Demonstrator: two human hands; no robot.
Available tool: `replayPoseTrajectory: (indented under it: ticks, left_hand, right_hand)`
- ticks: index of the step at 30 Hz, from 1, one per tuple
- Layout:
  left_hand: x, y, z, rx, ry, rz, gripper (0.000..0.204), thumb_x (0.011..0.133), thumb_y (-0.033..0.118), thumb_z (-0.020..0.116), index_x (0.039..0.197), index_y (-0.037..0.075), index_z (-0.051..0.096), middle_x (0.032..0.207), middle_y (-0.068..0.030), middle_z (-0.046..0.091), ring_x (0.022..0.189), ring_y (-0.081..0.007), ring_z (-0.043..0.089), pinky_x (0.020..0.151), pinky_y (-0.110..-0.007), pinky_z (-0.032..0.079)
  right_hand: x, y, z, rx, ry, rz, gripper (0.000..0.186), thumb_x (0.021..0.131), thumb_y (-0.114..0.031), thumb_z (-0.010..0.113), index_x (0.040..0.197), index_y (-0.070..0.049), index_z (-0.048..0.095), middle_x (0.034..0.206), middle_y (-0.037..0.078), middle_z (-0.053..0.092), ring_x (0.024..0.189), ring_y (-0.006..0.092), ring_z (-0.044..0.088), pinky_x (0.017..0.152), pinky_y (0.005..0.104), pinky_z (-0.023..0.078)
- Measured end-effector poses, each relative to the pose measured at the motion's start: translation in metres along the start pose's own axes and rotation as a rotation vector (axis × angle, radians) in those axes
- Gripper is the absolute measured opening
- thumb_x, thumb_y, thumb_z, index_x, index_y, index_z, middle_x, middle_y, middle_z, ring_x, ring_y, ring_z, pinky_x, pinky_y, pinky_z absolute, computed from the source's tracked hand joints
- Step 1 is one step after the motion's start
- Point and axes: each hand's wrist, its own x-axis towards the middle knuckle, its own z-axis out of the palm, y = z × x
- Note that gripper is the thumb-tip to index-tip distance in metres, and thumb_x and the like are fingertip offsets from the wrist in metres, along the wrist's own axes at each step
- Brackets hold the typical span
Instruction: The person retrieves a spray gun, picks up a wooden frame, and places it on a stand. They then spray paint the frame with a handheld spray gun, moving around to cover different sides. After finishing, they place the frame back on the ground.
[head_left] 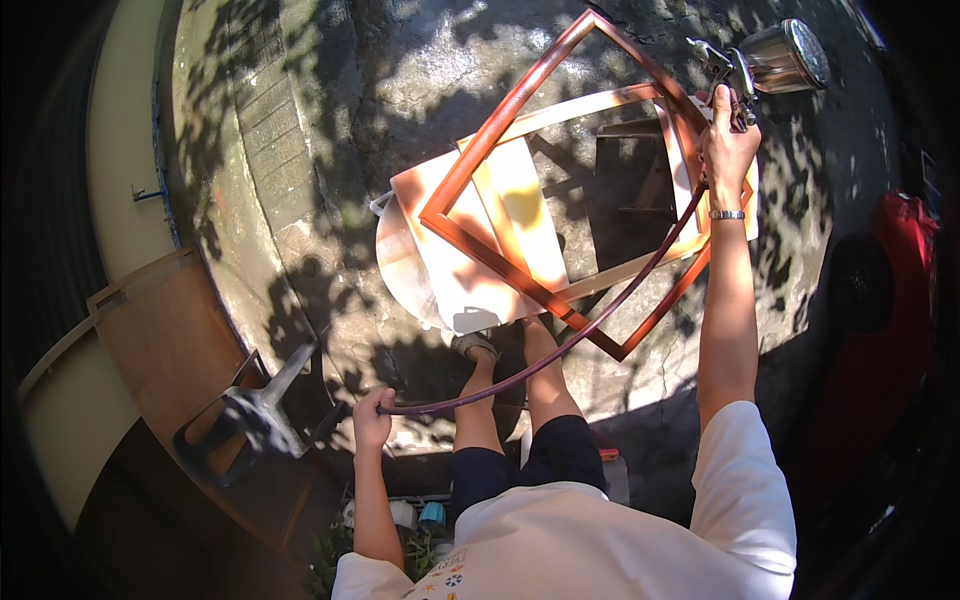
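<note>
My right hand (pixel 730 148) is wrapped round the handle of a metal spray gun (pixel 738 82) at the upper right. A shiny silver cup (pixel 778 60) is joined to the gun. From below the handle a dark maroon hose (pixel 570 345) curves down to my left hand (pixel 372 420), closed round it at lower left. Between my hands, a glossy reddish-brown wooden frame (pixel 505 108) lies askew over a paler wooden frame (pixel 575 115) and a light board (pixel 455 235). The hose crosses in front of the frame's lower right side. My right fingers are partly hidden.
A round pale top (pixel 405 260) shows under the board. Left of my left hand stands a grey and black chair-like object (pixel 265 415), near a brown wooden panel (pixel 160 330) against the wall. A red vehicle (pixel 890 260) is at the right. Plants (pixel 425 550) are below.
</note>
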Motion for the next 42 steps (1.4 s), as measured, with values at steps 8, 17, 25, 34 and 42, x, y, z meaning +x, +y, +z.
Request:
replayPoseTrajectory:
  ticks: [8, 17, 25, 34, 42]
  left_hand:
    - [-0.022, -0.117, 0.072, 0.253, -0.197, 0.282, 0.025, 0.082, 0.029, 0.077, 0.087, 0.006, 0.07, 0.114, -0.0164, 0.066, 0.119, -0.0354, 0.059, 0.1, -0.045, 0.048]
    - [-0.047, 0.009, 0.017, 0.352, -0.649, 0.318, 0.057, 0.083, 0.032, 0.079, 0.13, 0.007, 0.059, 0.136, -0.0145, 0.059, 0.122, -0.028, 0.06, 0.103, -0.039, 0.047]
    - [-0.203, 0.213, 0.019, -1.108, -0.881, 0.634, 0.025, 0.099, 0.013, 0.063, 0.12, 0.0, 0.058, 0.11, -0.007, 0.068, 0.105, -0.0158, 0.064, 0.097, -0.032, 0.049]
    - [-0.279, 0.173, 0.061, -1.427, -1.087, 0.334, 0.01, 0.097, 0.008, 0.065, 0.104, 0.003, 0.061, 0.092, -0.003, 0.066, 0.083, -0.0086, 0.061, 0.077, -0.024, 0.05]
    - [-0.314, 0.111, 0.062, -1.285, -1.373, 0.401, 0.033, 0.096, 0.033, 0.067, 0.108, 0.003, 0.059, 0.102, -0.0038, 0.063, 0.084, -0.0083, 0.059, 0.07, -0.022, 0.047]
  right_hand:
    - [-0.155, -0.152, -0.113, 0.377, -0.137, 0.413, 0.035, 0.102, -0.032, 0.058, 0.11, 0.001, 0.066, 0.086, 0.009, 0.071, 0.039, 0.0042, 0.044, 0.035, 0.0212, 0.033]
    - [-0.294, -0.324, -0.213, 0.493, -0.141, 0.413, 0.042, 0.102, -0.035, 0.058, 0.121, 0.002, 0.06, 0.09, 0.005, 0.067, 0.042, 0.0032, 0.046, 0.037, 0.0197, 0.035]
    - [-0.362, -0.393, -0.254, 0.597, -0.092, 0.406, 0.04, 0.101, -0.034, 0.059, 0.123, 0.0, 0.056, 0.097, 0.009, 0.066, 0.047, 0.0044, 0.051, 0.039, 0.0183, 0.037]
    - [-0.429, -0.409, -0.288, 0.552, 0.014, 0.316, 0.035, 0.103, -0.028, 0.057, 0.119, 0.003, 0.058, 0.091, 0.008, 0.067, 0.045, 0.0015, 0.045, 0.04, 0.0179, 0.033]
    - [-0.504, -0.431, -0.318, 0.582, 0.086, 0.27, 0.034, 0.101, -0.027, 0.061, 0.118, 0.003, 0.061, 0.09, 0.007, 0.07, 0.047, 0.0015, 0.048, 0.04, 0.0181, 0.035]
